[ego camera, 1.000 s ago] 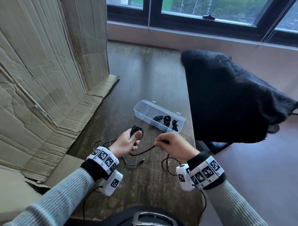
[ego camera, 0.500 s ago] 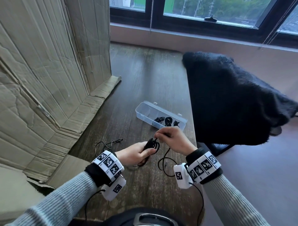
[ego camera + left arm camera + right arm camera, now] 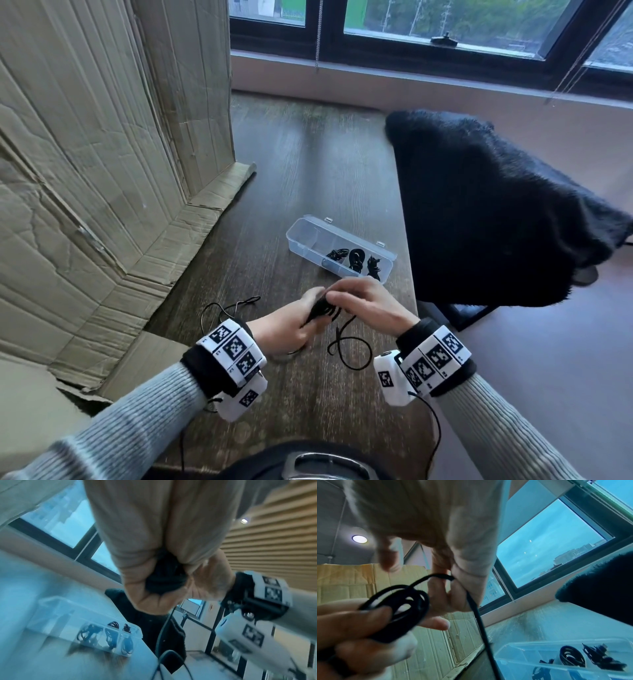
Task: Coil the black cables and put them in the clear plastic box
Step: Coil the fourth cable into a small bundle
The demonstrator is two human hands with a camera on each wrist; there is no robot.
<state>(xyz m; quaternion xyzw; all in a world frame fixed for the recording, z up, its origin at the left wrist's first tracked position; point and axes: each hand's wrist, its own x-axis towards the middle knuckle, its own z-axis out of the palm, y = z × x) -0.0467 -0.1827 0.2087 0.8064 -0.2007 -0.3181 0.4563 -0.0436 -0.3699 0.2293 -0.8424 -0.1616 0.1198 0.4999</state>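
Note:
My left hand (image 3: 291, 325) grips a half-wound coil of black cable (image 3: 320, 310) (image 3: 397, 609) (image 3: 164, 580) just above the wooden table. My right hand (image 3: 363, 301) meets it from the right and pinches the same cable's free strand (image 3: 471, 601) between thumb and fingers. The loose tail (image 3: 349, 349) loops on the table below the hands. The clear plastic box (image 3: 301, 236) (image 3: 529, 650) (image 3: 56, 609) lies open just beyond the hands, with three coiled black cables (image 3: 356, 260) in its right part. Another black cable (image 3: 226, 308) lies loose left of my left wrist.
A large crumpled cardboard sheet (image 3: 96, 178) stands along the table's left side, its flap lying on the wood. A black fuzzy cloth (image 3: 486, 212) drapes over a chair at the table's right edge (image 3: 411, 274). A window runs along the back wall.
Both hands have drawn together and nearer to me; the right hand has brought the strand over onto the coil in the left hand, and less loose cable lies on the table.

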